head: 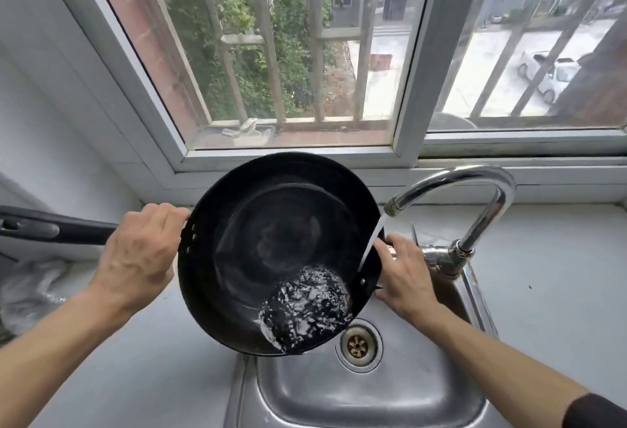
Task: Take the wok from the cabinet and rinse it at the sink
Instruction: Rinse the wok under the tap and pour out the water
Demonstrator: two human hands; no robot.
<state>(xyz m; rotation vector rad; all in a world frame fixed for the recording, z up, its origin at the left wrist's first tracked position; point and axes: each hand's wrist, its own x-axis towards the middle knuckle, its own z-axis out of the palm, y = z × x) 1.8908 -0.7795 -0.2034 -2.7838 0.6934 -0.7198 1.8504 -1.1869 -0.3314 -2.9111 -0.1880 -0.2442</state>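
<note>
Wok is held tilted toward lower right over the sink, long handle pointing left, gripped by the left hand at its base, while the small side handle is grasped by the right hand under the faucet stream.

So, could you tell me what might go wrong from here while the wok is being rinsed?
The wok is tilted toward its near rim, where water is pooling; that water could slop onto the counter rather than into the sink. The right hand grips only the small, wet side handle beside the stream from the faucet, so it may slip. The left hand would then carry the weight alone.
</note>
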